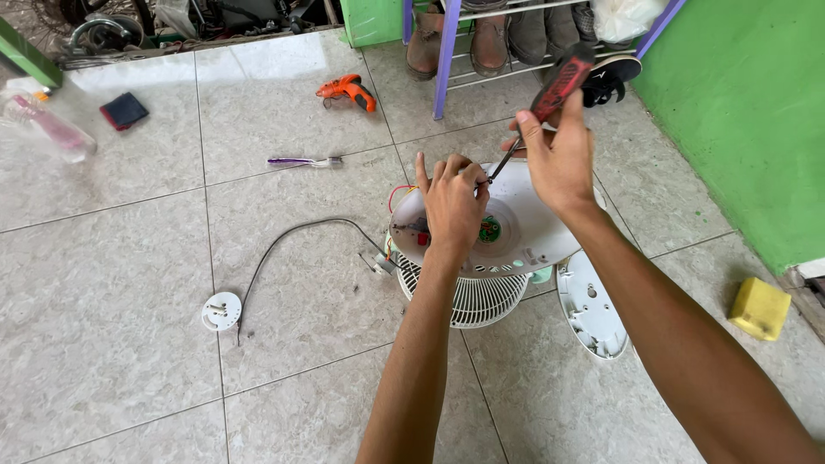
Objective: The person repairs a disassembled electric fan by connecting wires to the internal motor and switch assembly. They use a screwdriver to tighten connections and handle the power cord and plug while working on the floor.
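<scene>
My left hand (453,206) lies flat, fingers together, on the round white plastic fan base (524,232) at the scene's middle. My right hand (557,159) grips a red-and-black-handled screwdriver (550,99), tip meeting the base's far rim.

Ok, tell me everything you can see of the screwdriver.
The screwdriver has a chunky red and black handle, probably plastic or rubber, and a thin dark metal shaft. The right hand grips the handle, tilting it so the shaft slants down-left. Its tip meets the white fan base beside the fingers of the left hand.
</scene>
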